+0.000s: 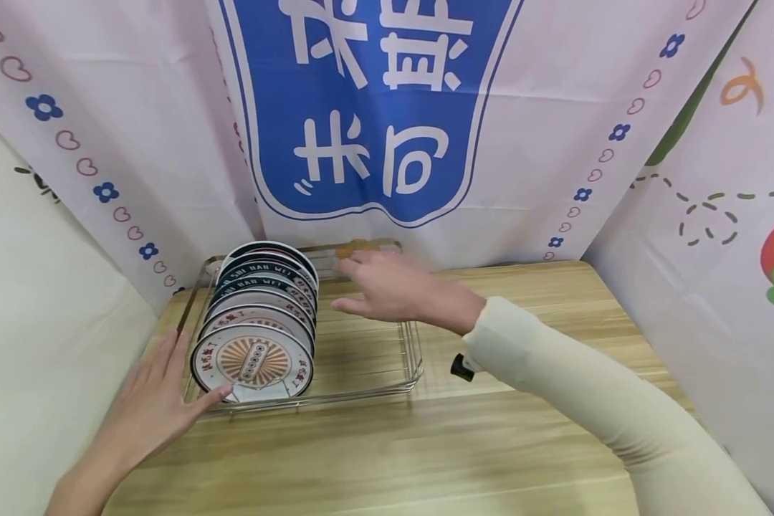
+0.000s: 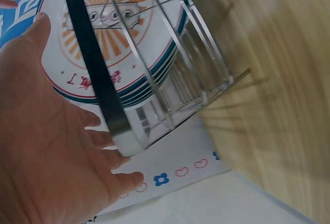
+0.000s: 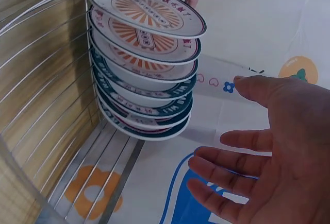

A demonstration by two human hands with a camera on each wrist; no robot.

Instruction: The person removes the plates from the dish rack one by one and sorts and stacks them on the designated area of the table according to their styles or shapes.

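Several patterned plates (image 1: 254,362) lean one behind another in the left part of a wire dish rack (image 1: 361,390). The front plate carries an orange sunburst and red lettering; some behind it have dark green rims. At the rack's left front corner is my left hand (image 1: 151,401), fingers spread, thumb reaching over the front rim by the nearest plate. In the left wrist view its fingers lie along the rack's flat metal band (image 2: 95,64). My right hand (image 1: 387,287) hovers above the rack, to the right of the plates, with fingers extended and nothing held in the right wrist view.
The rack's right part shows bare wires over the wooden table (image 1: 426,444). Behind stands a white cloth with a blue printed panel (image 1: 374,143), and printed sheets rise at both sides. A small black object (image 1: 462,368) shows beneath the right sleeve.
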